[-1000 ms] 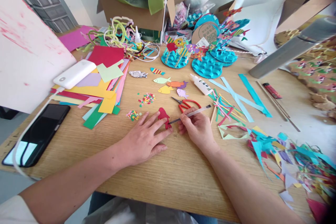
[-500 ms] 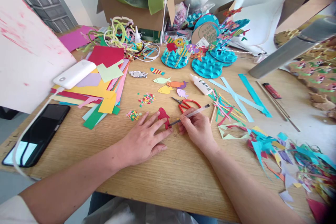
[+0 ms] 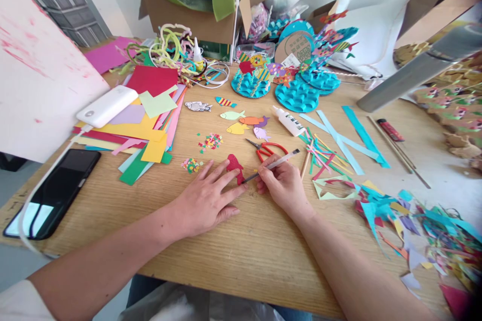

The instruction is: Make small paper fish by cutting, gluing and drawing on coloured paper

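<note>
A red paper fish point(image 3: 234, 162) lies on the wooden table point(image 3: 241, 256). My left hand point(image 3: 209, 198) rests flat with its fingers spread, fingertips over the fish's lower edge, hiding part of it. Between the thumb and fingers of my right hand point(image 3: 282, 183) is a slim grey pencil point(image 3: 280, 160), its dark tip touching the tail end of the fish. Red-handled scissors point(image 3: 268, 150) lie just beyond my right hand. Several cut paper fish, among them a yellow fish point(image 3: 237, 129) and an orange fish point(image 3: 251, 120), lie farther back.
Small paper dots point(image 3: 211, 142) sit beyond my left hand. A glue bottle point(image 3: 289, 121) and thin paper strips point(image 3: 327, 153) are behind my right hand. Coloured paper sheets point(image 3: 152, 77), a power bank point(image 3: 107, 105) and a phone point(image 3: 52, 193) lie left; paper scraps point(image 3: 410, 225) lie right.
The back end of the pencil has tilted very slightly to the left. My left hand and the red fish have stayed in place.
</note>
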Tool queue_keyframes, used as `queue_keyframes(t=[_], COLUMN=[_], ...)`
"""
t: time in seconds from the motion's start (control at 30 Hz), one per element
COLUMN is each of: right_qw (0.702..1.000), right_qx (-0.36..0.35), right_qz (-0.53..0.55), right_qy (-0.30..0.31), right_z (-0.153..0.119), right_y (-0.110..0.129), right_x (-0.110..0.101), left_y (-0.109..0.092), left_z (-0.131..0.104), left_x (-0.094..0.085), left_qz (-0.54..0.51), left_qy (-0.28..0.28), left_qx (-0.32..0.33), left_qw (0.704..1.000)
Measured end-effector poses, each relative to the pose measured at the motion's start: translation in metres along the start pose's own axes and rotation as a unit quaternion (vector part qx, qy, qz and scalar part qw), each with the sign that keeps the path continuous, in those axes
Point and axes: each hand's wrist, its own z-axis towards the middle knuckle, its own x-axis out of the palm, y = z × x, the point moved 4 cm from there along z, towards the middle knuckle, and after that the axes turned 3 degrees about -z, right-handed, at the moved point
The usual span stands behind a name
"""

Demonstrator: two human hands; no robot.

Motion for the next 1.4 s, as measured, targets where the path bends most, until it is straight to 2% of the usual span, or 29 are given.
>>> queue_keyframes(t=[0.47,1.4], right_qw=[1.000,1.000], right_qx=[-0.012,-0.001], right_qz=[0.017,-0.003], right_qy=[-0.019,0.006], right_z=[0.0021,0.0000], right_y=[-0.0025,0.0004], right_x=[-0.0009,0.0003], left_y=[0.0000,0.0006], left_z=[0.0003,0.0000], left_x=[0.0003,0.0010], left_qz=[0.001,0.010], left_qy=[-0.008,-0.010], left_qx=[0.004,0.007], left_qw=[1.000,1.000])
